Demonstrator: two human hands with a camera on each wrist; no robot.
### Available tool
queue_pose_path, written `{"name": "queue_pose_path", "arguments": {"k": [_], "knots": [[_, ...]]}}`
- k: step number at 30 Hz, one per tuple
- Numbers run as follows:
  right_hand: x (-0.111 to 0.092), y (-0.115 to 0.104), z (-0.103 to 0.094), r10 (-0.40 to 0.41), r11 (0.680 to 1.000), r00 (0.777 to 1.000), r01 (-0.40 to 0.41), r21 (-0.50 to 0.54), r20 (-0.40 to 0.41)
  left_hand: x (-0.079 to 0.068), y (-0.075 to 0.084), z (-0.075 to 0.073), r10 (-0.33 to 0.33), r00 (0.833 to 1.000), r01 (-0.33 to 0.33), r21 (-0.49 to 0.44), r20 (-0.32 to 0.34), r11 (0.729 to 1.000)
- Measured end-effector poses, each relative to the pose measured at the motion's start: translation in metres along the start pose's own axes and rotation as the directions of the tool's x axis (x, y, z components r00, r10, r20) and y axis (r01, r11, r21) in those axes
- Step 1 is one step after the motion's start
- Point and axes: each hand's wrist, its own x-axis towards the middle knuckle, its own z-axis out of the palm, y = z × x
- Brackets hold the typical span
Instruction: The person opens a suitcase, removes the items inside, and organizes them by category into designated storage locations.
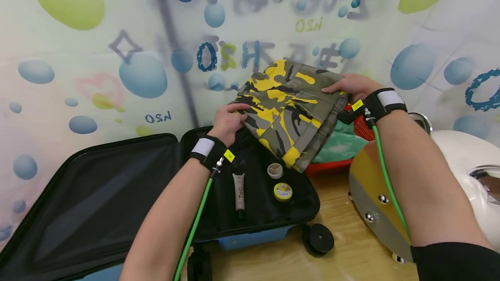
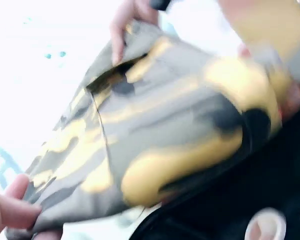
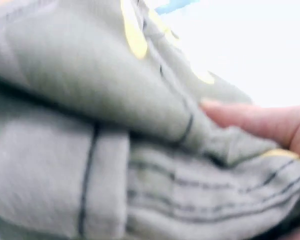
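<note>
A folded camouflage garment (image 1: 289, 107) in grey, yellow and black, with a pocket flap and stitched seams, hangs between my two hands over the right half of an open suitcase (image 1: 297, 218). My left hand (image 1: 228, 122) pinches its left edge, thumb and fingers on the cloth. On the upper right corner, my right hand (image 1: 357, 86) grips it with the thumb on top; the other fingers are mostly hidden behind the fabric. Inside the suitcase, below the garment, lie a TWG tube (image 1: 239, 194), a small round pot (image 1: 275, 171) and a yellow round tin (image 1: 283, 191).
The suitcase lid (image 1: 105, 203) lies opened out to the left. Behind the garment on the right is a red basket (image 1: 332, 167) holding green cloth (image 1: 343, 142). A white, yellow and grey rounded case (image 1: 375, 177) stands on the wooden table (image 1: 273, 261). A patterned curtain (image 1: 250, 25) hangs behind.
</note>
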Motion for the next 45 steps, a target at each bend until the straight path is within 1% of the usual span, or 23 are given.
{"name": "queue_pose_path", "arguments": {"k": [1, 3, 6, 8, 9, 12, 13, 15, 17, 19, 21, 23, 25, 27, 29, 30, 32, 34, 36, 37, 39, 41, 45], "knots": [[-0.001, -0.001, -0.002, 0.016, 1.000, 1.000, -0.016, -0.005, -0.005, 0.003, -0.003, 0.004, -0.004, 1.000, 0.003, -0.030, -0.009, 1.000], [-0.004, -0.004, -0.003, 0.042, 0.999, 0.999, -0.042, -0.011, -0.006, 0.007, -0.008, 0.012, -0.038, 0.999, 0.038, -0.102, 0.005, 0.994], [-0.007, -0.008, -0.003, 0.086, 0.996, 0.996, -0.085, 0.041, -0.024, 0.011, -0.018, 0.024, -0.091, 0.993, 0.103, -0.197, 0.070, 0.975], [-0.009, -0.008, -0.002, 0.120, 0.988, 0.992, -0.116, 0.102, -0.032, 0.013, -0.022, 0.034, -0.088, 0.989, 0.113, -0.223, 0.117, 0.968], [-0.009, -0.008, -0.002, 0.137, 0.983, 0.990, -0.132, 0.130, -0.025, 0.014, -0.024, 0.039, -0.074, 0.988, 0.102, -0.214, 0.134, 0.971], [-0.012, -0.007, -0.003, 0.192, 0.963, 0.981, -0.190, 0.191, 0.013, 0.014, -0.030, 0.053, -0.042, 0.988, 0.063, -0.138, 0.147, 0.988], [-0.012, -0.006, -0.004, 0.204, 0.959, 0.979, -0.206, 0.196, 0.028, 0.014, -0.034, 0.057, -0.047, 0.987, 0.063, -0.105, 0.152, 0.992], [-0.013, -0.005, -0.004, 0.224, 0.951, 0.972, -0.233, 0.202, 0.063, 0.013, -0.042, 0.065, -0.085, 0.979, 0.093, -0.037, 0.183, 0.995], [-0.014, -0.004, -0.004, 0.240, 0.949, 0.969, -0.247, 0.194, 0.060, 0.012, -0.052, 0.072, -0.125, 0.964, 0.132, -0.014, 0.233, 0.991], [-0.016, -0.005, -0.001, 0.264, 0.948, 0.965, -0.260, 0.181, 0.005, 0.011, -0.061, 0.078, -0.134, 0.953, 0.144, -0.019, 0.271, 0.989], [-0.019, -0.005, 0.002, 0.288, 0.950, 0.952, -0.271, 0.155, -0.103, 0.011, -0.066, 0.082, -0.108, 0.954, 0.123, -0.035, 0.279, 0.992], [-0.020, -0.006, 0.005, 0.309, 0.948, 0.926, -0.281, 0.150, -0.217, 0.011, -0.067, 0.084, -0.049, 0.964, 0.062, -0.040, 0.260, 0.997], [-0.022, -0.008, 0.006, 0.315, 0.948, 0.899, -0.279, 0.156, -0.306, 0.012, -0.064, 0.087, 0.006, 0.974, -0.001, -0.021, 0.227, 1.000], [-0.025, -0.010, 0.007, 0.309, 0.949, 0.882, -0.262, 0.176, -0.354, 0.012, -0.059, 0.090, 0.052, 0.978, -0.050, -0.011, 0.203, 0.999], [-0.028, -0.012, 0.007, 0.294, 0.955, 0.874, -0.249, 0.162, -0.388, 0.013, -0.054, 0.093, 0.094, 0.978, -0.095, -0.007, 0.186, 0.996], [-0.030, -0.013, 0.006, 0.273, 0.962, 0.871, -0.243, 0.125, -0.408, 0.014, -0.052, 0.095, 0.115, 0.976, -0.116, -0.008, 0.184, 0.993], [-0.034, -0.014, 0.006, 0.228, 0.971, 0.858, -0.233, 0.048, -0.461, 0.015, -0.047, 0.098, 0.159, 0.969, -0.161, -0.004, 0.187, 0.987], [-0.038, -0.013, 0.006, 0.172, 0.964, 0.838, -0.252, -0.087, -0.518, 0.015, -0.044, 0.102, 0.188, 0.962, -0.194, 0.013, 0.200, 0.981], [-0.040, -0.012, 0.007, 0.123, 0.933, 0.825, -0.285, -0.218, -0.551, 0.016, -0.043, 0.106, 0.205, 0.954, -0.217, 0.033, 0.219, 0.976], [-0.038, -0.009, 0.007, 0.105, 0.917, 0.824, -0.296, -0.266, -0.558, 0.016, -0.043, 0.108, 0.207, 0.952, -0.222, 0.043, 0.225, 0.974], [-0.035, -0.006, 0.012, 0.068, 0.875, 0.830, -0.317, -0.367, -0.554, 0.016, -0.044, 0.109, 0.208, 0.952, -0.226, 0.060, 0.225, 0.972], [-0.033, -0.006, 0.019, 0.061, 0.848, 0.834, -0.333, -0.413, -0.549, 0.016, -0.046, 0.110, 0.209, 0.953, -0.230, 0.079, 0.220, 0.970], [-0.025, -0.005, 0.031, 0.072, 0.788, 0.817, -0.398, -0.470, -0.572, 0.016, -0.050, 0.110, 0.212, 0.950, -0.240, 0.103, 0.228, 0.965]]}}
